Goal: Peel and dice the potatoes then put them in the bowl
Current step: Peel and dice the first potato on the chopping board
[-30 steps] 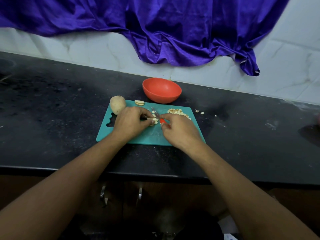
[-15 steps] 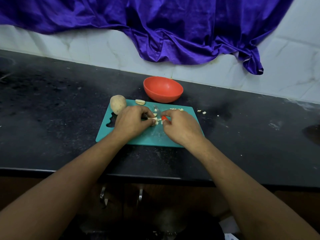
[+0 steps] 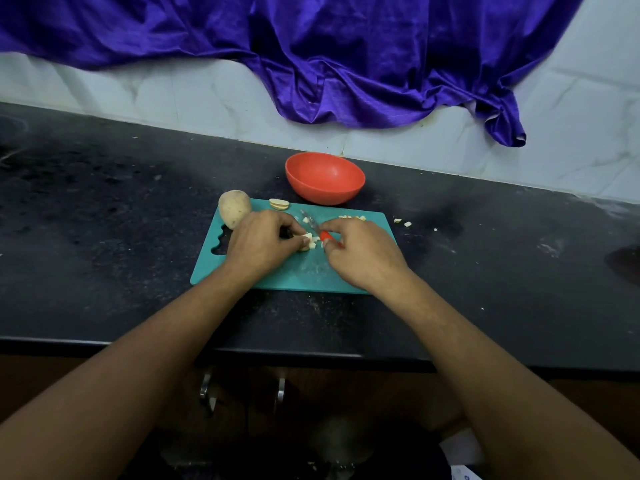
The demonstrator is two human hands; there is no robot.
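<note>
A person is dicing potato on a teal cutting board (image 3: 304, 275) lying on a dark counter (image 3: 104, 220). The left hand (image 3: 261, 242) is pinching a small pale potato piece (image 3: 306, 241) down on the middle of the board, fingers curled over it. The right hand (image 3: 360, 252) is gripping a small knife (image 3: 311, 221), fingers wrapped round its red handle. The blade is pointing away and leftward, its long axis running diagonally toward the board's far edge. For this cut, the piece is best lying flat side down, with fingertips tucked back from the blade and slices evenly spaced. A whole potato (image 3: 234, 208), seemingly unpeeled, is resting on the board's far left corner, its long axis running roughly near to far. Sliced rounds (image 3: 279, 204) are lying beside it, diced bits (image 3: 353, 218) at far right. The orange bowl (image 3: 322, 192) is sitting just beyond the board, apparently empty.
</note>
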